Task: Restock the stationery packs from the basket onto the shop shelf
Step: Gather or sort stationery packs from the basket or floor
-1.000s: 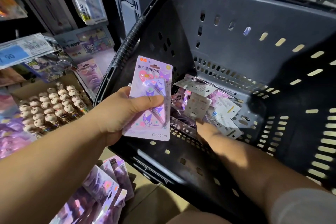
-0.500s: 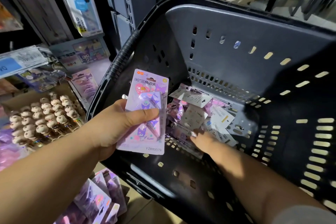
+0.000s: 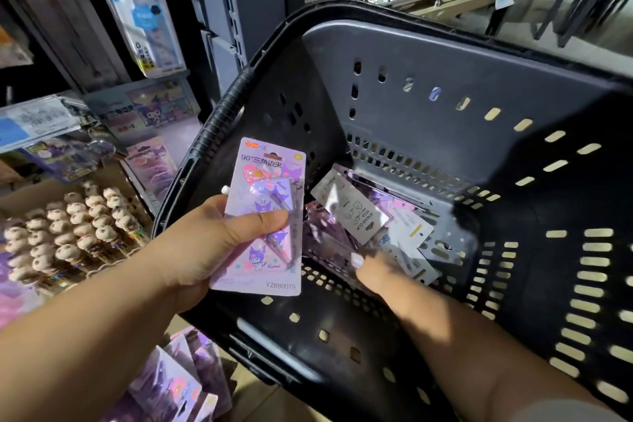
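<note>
Left hand (image 3: 209,250) is up by the near-left rim of the basket (image 3: 479,79), with the forearm coming in from the near left. Its grip pinches a purple pack (image 3: 270,178), thumb flat across the front of the card and fingers tucked behind. The pack stands almost upright, leaning a touch right, with its printed face to the camera and the code YZ880079 along its bottom edge. It hangs over the left side of the basket, clear of the shelf (image 3: 236,10).

Right hand (image 3: 376,271) is down inside the dark slotted basket, with the forearm crossing from the near right. Its fingertips are in the heap of packs (image 3: 349,212) on the basket's bottom, towards the far-left corner. One pale fingernail shows against a shiny purple wrapper. The hand is blurred, so I cannot tell whether that grip pinches a pack or only touches it.

The heap lies jumbled, with several white backs up, one reading BINDER CLIP. On the left are rows of round-topped pens (image 3: 68,233). More purple packs (image 3: 171,384) stand at the near left.
</note>
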